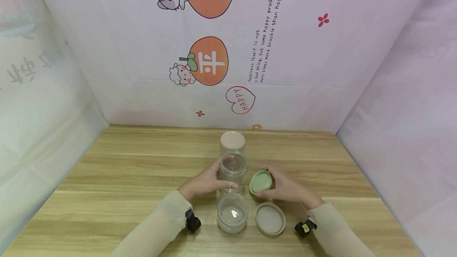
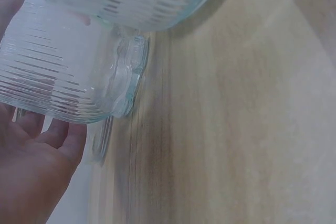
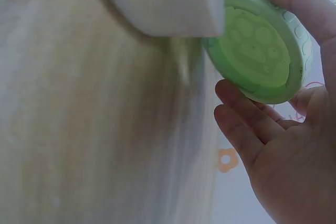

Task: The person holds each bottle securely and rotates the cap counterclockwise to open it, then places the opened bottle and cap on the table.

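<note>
Three jars stand in a row on a wooden table [image 1: 118, 162]: a capped jar [image 1: 233, 142] at the back, a middle glass jar [image 1: 233, 169] and a near glass jar [image 1: 232, 212], both uncapped. Two lids are loose: a green lid [image 1: 260, 181] and a beige lid [image 1: 270, 219] (lying just right of the near jar). The left hand [image 1: 205, 181] wraps the middle jar's side; the right hand [image 1: 285, 187] pinches the green lid just beside that jar. Only the right wrist view shows the lid's embossed face; the left wrist view shows the glass's ribbing.
</note>
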`<state>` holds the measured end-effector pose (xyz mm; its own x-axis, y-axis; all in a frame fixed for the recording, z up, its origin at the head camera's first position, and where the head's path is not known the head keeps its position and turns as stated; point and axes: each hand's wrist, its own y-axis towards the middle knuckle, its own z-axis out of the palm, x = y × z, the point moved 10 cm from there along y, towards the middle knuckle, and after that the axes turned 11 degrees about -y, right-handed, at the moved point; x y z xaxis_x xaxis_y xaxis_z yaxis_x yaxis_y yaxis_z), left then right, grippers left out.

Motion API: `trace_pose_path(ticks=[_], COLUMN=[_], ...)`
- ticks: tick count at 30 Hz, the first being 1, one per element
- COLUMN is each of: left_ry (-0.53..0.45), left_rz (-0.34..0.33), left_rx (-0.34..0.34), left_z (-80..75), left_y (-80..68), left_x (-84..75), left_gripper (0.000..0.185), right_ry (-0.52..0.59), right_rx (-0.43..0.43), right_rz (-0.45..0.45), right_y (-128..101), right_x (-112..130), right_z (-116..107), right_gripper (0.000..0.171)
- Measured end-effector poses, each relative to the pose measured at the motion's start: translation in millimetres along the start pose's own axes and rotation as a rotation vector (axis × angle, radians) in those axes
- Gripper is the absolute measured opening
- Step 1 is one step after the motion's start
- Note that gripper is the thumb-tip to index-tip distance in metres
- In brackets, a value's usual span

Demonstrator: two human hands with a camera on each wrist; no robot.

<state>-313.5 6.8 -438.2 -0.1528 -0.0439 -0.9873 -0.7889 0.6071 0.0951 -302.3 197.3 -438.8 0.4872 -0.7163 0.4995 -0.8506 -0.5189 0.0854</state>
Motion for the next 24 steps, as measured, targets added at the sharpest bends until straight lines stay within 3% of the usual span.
trace_pose_path(ticks=[24], left_ry=[-0.002], left_rz=[-0.021], left_rx=[-0.013], left_z=[-1.6], left_y=[0.1], left_x=[5.2], left_gripper=[0.094], right_ry=[-0.053], right_rx=[0.074], right_rz=[-0.021], right_y=[-6], right_x=[-12], right_z=[7], right_gripper=[0.089])
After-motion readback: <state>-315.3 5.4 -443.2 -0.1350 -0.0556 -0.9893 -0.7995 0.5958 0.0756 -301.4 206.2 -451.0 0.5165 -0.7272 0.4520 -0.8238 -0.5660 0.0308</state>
